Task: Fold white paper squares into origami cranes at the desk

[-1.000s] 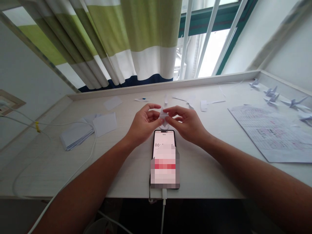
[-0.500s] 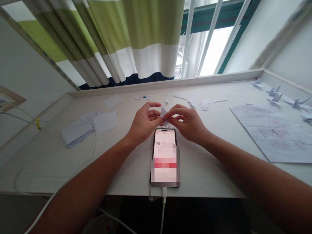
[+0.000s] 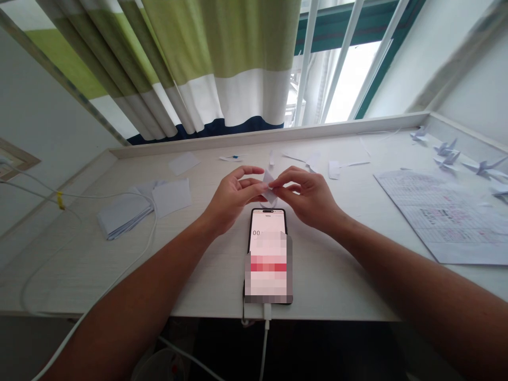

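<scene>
A small folded piece of white paper (image 3: 269, 186) is held above the desk between both hands. My left hand (image 3: 232, 198) pinches its left side with thumb and fingers. My right hand (image 3: 307, 198) pinches its right side, fingers curled round it. Just below the hands a phone (image 3: 268, 254) lies flat on the white desk (image 3: 198, 264), its screen lit.
A stack of white paper squares (image 3: 130, 209) lies at the left with a white cable (image 3: 146, 238) across it. Paper scraps (image 3: 333, 168) litter the back. A printed sheet (image 3: 448, 214) lies at the right, folded paper cranes (image 3: 446, 151) beyond it. A striped curtain (image 3: 214, 69) and window stand behind.
Both hands have shifted slightly, the fingers working along the folded paper; the paper has tilted a little. The phone and everything else have stayed put.
</scene>
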The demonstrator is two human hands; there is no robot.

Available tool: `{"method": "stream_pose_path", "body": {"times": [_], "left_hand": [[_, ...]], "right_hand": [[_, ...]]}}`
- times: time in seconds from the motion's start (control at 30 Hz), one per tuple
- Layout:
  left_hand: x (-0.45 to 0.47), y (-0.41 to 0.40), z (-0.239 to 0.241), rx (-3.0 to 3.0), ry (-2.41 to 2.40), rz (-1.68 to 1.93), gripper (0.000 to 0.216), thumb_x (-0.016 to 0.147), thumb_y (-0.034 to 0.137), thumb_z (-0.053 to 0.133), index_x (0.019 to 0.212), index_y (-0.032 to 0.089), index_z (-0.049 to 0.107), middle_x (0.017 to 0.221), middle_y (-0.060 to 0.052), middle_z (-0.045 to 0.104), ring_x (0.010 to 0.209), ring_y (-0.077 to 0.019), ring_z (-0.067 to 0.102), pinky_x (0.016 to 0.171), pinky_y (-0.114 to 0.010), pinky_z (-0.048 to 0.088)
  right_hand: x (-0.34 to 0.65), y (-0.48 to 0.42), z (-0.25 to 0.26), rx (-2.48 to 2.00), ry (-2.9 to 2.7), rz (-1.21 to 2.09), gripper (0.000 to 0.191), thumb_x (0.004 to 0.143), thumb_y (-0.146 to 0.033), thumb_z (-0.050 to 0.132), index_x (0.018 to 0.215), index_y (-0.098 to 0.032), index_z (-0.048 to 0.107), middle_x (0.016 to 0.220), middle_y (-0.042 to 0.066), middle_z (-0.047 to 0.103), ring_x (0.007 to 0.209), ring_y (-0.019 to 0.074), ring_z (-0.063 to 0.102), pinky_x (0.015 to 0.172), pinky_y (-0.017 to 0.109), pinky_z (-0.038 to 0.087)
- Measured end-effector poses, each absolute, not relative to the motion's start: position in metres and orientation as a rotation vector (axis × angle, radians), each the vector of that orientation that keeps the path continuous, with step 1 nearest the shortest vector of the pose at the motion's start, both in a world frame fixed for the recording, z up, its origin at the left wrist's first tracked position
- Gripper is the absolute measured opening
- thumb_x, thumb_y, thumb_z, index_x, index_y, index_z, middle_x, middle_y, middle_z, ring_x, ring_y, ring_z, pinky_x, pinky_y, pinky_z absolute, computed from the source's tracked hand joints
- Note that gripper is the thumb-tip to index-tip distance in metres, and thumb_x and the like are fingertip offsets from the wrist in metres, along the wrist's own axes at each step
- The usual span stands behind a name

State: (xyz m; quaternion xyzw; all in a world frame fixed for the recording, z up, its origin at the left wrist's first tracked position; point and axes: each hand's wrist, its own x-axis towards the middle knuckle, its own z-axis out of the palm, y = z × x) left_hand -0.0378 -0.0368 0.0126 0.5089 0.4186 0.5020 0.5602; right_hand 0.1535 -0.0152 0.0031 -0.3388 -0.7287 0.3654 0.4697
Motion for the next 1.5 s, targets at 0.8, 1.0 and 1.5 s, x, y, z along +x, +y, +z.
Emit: {"method": "stream_pose_path", "body": {"times": [0.8,1.0,1.5], "left_hand": [[-0.038,-0.039,0.016,1.290,1.138,1.212,0.051,0.071,0.036,0.095,0.110,0.012,0.072,0.085,-0.009,0.081,0.079,-0.0224,0.078,0.086,-0.043,0.065],[-0.038,-0.038,0.013,1.387,1.108,1.218,0.048,0.077,0.036,0.090,0.114,0.013,0.071,0.085,-0.008,0.080,0.078,-0.0216,0.078,0.080,-0.040,0.065],[-0.042,-0.034,0.006,1.477,1.112,1.235,0.051,0.074,0.038,0.092,0.113,0.014,0.071,0.087,-0.007,0.079,0.081,-0.0217,0.078,0.079,-0.035,0.063]], "right_hand": [[0.154,-0.015,0.001,-0.869,-1.796,0.938,0.022,0.087,-0.041,0.080,0.090,-0.019,0.078,0.089,0.006,0.080,0.084,0.0212,0.075,0.082,0.042,0.062],[0.154,-0.015,0.004,-0.867,-1.767,1.032,0.025,0.088,-0.043,0.078,0.091,-0.018,0.078,0.089,0.007,0.080,0.084,0.0220,0.076,0.080,0.042,0.062],[0.155,-0.011,0.002,-0.927,-1.859,1.030,0.034,0.090,-0.053,0.074,0.085,-0.020,0.075,0.083,0.006,0.078,0.076,0.0207,0.070,0.070,0.037,0.055]]}}
